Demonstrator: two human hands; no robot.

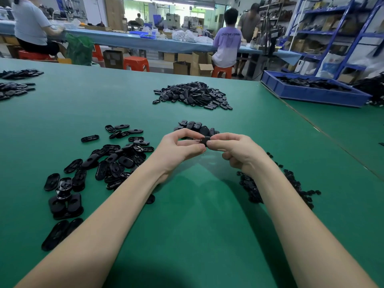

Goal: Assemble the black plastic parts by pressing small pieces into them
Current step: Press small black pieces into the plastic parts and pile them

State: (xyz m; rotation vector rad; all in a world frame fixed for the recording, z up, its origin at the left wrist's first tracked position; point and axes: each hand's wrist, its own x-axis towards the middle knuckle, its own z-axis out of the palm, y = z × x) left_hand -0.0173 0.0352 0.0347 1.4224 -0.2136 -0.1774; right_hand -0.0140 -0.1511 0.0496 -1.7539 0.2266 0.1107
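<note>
My left hand and my right hand meet above the green table, both pinching one black plastic part between fingertips and thumbs; most of it is hidden by the fingers. Loose black oval parts lie scattered to my left. A pile of small black pieces sits under and beside my right forearm. A small heap of black parts lies just beyond my hands.
A larger heap of black parts lies further back in the middle, more heaps at far left. A blue bin of parts stands at back right. People sit and stand at a far bench beyond the table edge.
</note>
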